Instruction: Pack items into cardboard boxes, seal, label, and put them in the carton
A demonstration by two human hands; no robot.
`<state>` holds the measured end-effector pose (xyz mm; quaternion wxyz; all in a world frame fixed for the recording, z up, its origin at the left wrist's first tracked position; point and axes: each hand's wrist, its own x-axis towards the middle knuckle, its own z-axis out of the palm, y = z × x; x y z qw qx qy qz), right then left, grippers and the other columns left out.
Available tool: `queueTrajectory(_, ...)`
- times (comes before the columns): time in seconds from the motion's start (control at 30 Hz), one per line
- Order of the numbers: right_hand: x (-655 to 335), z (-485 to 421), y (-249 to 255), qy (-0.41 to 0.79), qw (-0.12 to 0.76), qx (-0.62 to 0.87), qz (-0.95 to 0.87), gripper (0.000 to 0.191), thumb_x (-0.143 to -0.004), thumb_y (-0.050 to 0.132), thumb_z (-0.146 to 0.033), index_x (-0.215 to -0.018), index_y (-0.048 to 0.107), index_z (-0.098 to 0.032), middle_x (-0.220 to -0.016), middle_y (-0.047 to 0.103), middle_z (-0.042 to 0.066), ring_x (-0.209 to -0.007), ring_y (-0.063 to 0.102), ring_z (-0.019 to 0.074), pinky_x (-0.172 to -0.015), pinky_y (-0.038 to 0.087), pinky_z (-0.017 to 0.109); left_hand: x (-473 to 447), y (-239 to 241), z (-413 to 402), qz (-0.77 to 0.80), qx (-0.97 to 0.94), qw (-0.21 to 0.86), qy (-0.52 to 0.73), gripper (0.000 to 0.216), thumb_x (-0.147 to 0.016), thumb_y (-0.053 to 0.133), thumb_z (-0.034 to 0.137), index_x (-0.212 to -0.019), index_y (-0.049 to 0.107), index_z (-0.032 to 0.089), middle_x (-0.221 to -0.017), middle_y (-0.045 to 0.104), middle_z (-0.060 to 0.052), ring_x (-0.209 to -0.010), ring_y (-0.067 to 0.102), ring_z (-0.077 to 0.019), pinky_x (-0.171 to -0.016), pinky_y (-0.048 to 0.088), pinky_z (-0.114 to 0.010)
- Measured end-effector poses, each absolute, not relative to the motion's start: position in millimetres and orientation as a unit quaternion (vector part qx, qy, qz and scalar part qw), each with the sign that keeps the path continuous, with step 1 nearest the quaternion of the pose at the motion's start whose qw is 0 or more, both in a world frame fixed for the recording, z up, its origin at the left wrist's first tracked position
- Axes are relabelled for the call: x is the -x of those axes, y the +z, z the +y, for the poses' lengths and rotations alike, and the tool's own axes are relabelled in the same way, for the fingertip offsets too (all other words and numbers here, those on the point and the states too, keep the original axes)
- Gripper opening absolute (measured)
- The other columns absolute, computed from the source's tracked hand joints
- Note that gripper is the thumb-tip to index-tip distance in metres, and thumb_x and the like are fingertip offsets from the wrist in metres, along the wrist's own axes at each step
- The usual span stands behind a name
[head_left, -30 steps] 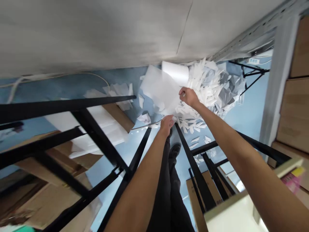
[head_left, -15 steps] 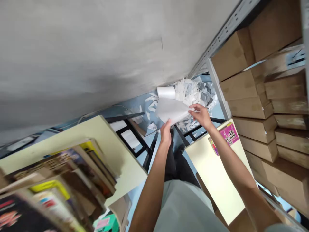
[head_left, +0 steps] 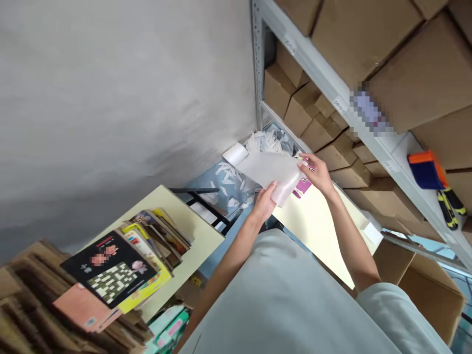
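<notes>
A whitish, slightly see-through wrapping sheet [head_left: 271, 169] stretches from a white roll [head_left: 235, 154] near the wall to my two hands. My left hand [head_left: 264, 204] is closed on the sheet's near edge, thumb on top. At the sheet's right corner, my right hand [head_left: 316, 173] pinches the material between thumb and fingers. Beneath the right end of the sheet, a pink printed packet [head_left: 304, 187] lies on a pale yellow tabletop [head_left: 313, 231], partly covered by the sheet.
White scraps [head_left: 267, 141] are heaped on the floor by the wall. On the left, a yellow board [head_left: 199, 221] bears stacked books [head_left: 118, 270]. Metal shelving [head_left: 317, 66] with cardboard boxes [head_left: 368, 34] rises on the right, cutters [head_left: 450, 206] hanging from it. An open carton [head_left: 431, 290] stands lower right.
Both hands have drawn the sheet nearer and to the right, over the yellow tabletop and pink packet; more sheet spans from the roll. My view has turned to the right.
</notes>
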<state>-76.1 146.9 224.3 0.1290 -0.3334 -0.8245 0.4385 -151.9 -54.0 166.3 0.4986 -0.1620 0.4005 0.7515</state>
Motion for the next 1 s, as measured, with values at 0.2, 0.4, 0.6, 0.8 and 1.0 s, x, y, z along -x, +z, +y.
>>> queueTrajectory(0.2, -44.4, 154.6, 256.0, 0.541, 0.115, 0.432, -0.712, 0.081, -0.081, 0.082, -0.072, -0.138, 0.067, -0.017, -0.074, 0.067, 0.0, -0.062, 0.06, 0.0184, -0.054, 0.05, 0.03, 75.2, 207.7, -45.5, 0.365, 0.119, 0.629, 0.676, 0.024, -0.094, 0.079, 0.033, -0.11, 0.079, 0.014, -0.122, 0.083, -0.015, -0.131, 0.073, -0.0312, -0.121, 0.054, -0.047)
queueTrajectory(0.4, -173.3, 139.5, 277.9, 0.544, 0.059, 0.512, -0.662, 0.085, -0.085, 0.082, -0.067, -0.15, 0.061, -0.016, -0.072, 0.068, -0.002, -0.057, 0.054, 0.0142, -0.052, 0.044, 0.026, 9.4, 213.8, -42.1, 0.363, 0.084, 0.71, 0.598, 0.031, -0.101, 0.071, 0.033, -0.122, 0.077, 0.012, -0.13, 0.08, -0.019, -0.133, 0.072, -0.0327, -0.122, 0.053, -0.05)
queueTrajectory(0.6, -282.4, 125.8, 256.7, 0.452, 0.056, 0.575, -0.68, 0.075, -0.085, 0.083, -0.046, -0.152, 0.063, -0.018, -0.093, 0.077, 0.005, -0.075, 0.068, 0.0206, -0.074, 0.055, 0.032, -51.5, 182.0, -44.0, 0.419, 0.048, 0.753, 0.505, 0.024, -0.102, 0.071, 0.032, -0.116, 0.077, 0.014, -0.131, 0.08, -0.018, -0.122, 0.077, -0.0307, -0.117, 0.055, -0.05)
queueTrajectory(0.8, -344.7, 105.2, 205.6, 0.375, 0.149, 0.642, -0.652, 0.052, -0.083, 0.075, -0.035, -0.133, 0.073, -0.02, -0.107, 0.08, 0.008, -0.091, 0.072, 0.0262, -0.09, 0.057, 0.039, -104.1, 123.7, -46.4, 0.492, 0.063, 0.78, 0.381, 0.025, -0.096, 0.08, 0.032, -0.11, 0.078, 0.012, -0.11, 0.084, -0.018, -0.102, 0.082, -0.0256, -0.108, 0.059, -0.041)
queueTrajectory(1.0, -353.9, 71.8, 159.7, 0.411, 0.245, 0.69, -0.544, 0.03, -0.083, 0.071, -0.051, -0.087, 0.07, -0.022, -0.087, 0.077, 0.007, -0.081, 0.071, 0.0253, -0.082, 0.058, 0.039, -128.6, 99.4, -50.1, 0.514, 0.114, 0.759, 0.384, 0.024, -0.092, 0.084, 0.026, -0.114, 0.077, 0.019, -0.106, 0.083, -0.011, -0.095, 0.08, -0.0194, -0.112, 0.058, -0.04)
